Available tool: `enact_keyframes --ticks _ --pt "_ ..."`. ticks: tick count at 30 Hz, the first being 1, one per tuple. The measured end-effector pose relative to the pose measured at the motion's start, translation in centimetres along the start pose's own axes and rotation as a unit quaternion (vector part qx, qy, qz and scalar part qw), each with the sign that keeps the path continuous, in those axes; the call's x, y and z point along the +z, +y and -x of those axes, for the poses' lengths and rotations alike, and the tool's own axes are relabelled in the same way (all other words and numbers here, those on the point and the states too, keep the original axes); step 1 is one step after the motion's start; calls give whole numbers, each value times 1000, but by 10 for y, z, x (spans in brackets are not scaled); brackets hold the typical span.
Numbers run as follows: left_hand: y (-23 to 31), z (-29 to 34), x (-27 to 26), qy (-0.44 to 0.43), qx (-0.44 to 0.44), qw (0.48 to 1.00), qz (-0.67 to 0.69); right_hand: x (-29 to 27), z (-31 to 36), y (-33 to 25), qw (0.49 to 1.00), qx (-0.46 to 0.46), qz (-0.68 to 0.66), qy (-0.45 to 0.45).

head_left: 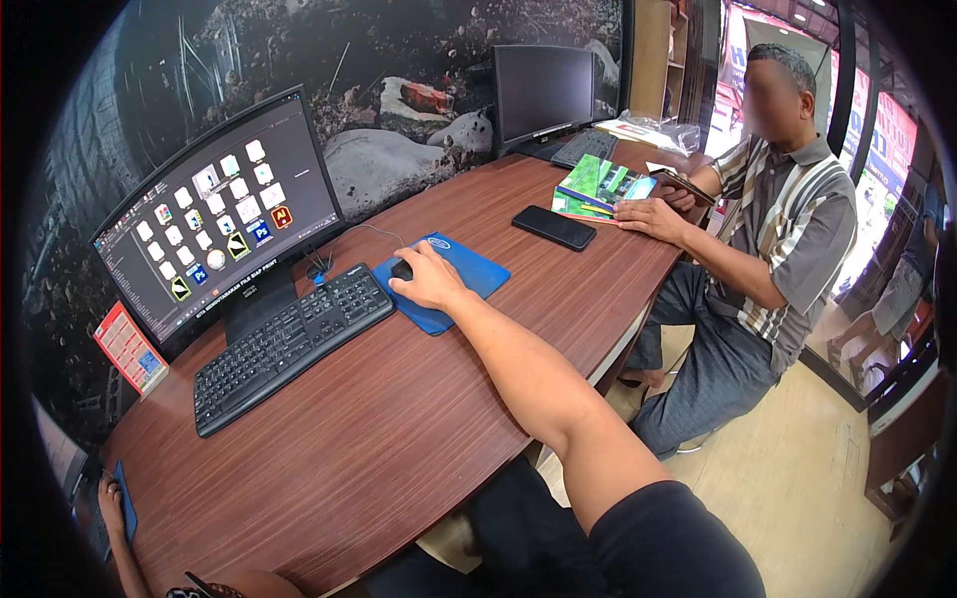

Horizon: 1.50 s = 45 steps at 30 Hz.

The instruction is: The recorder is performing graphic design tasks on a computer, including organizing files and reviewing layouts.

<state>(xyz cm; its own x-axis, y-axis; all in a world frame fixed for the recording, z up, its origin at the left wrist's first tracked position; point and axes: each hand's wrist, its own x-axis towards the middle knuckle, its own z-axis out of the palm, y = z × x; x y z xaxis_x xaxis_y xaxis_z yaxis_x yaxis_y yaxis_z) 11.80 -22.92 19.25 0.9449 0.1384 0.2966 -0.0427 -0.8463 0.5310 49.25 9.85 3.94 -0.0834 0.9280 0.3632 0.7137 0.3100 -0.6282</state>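
Observation:
My right arm reaches across the brown wooden desk, and my right hand [429,278] is closed over a black computer mouse [402,270]. The mouse rests on a blue mouse pad [477,271], its thin cable running toward the monitor. Left of the pad lies a black keyboard [294,344], untouched. Behind it a curved monitor [224,214] shows rows of file icons on a dark screen. My left hand is not in view. At the lower edge a patch of bare skin [261,585] shows, but whose it is I cannot tell.
A seated person [773,199] at the right holds a dark flat object over colourful booklets [598,186]. A black phone [554,227] lies nearby. Farther back stand a second monitor [544,95] and keyboard. A desk calendar [132,349] and another person's hand [112,501] are at left.

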Motion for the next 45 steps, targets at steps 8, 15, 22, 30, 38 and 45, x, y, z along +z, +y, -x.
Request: enact_keyframes --ticks 8,15,22,30,38,45 --pt "-15 -38 -6 11 8 1000 3 3 0 -2 1000 1 6 -4" --pt "-24 -53 -7 16 11 1000 -1 3 -2 -5 1000 4 7 -8" --pt "-23 -129 -23 9 24 999 -26 -3 0 10 1000 3 9 9" --pt "-177 -31 -25 334 -381 840 -195 1 1 -2 1000 6 10 0" --pt "-265 92 -8 467 -553 617 -309 8 -2 -3 999 6 24 27" --pt "-262 91 -10 423 -606 591 -324 10 -1 -8 996 5 86 30"
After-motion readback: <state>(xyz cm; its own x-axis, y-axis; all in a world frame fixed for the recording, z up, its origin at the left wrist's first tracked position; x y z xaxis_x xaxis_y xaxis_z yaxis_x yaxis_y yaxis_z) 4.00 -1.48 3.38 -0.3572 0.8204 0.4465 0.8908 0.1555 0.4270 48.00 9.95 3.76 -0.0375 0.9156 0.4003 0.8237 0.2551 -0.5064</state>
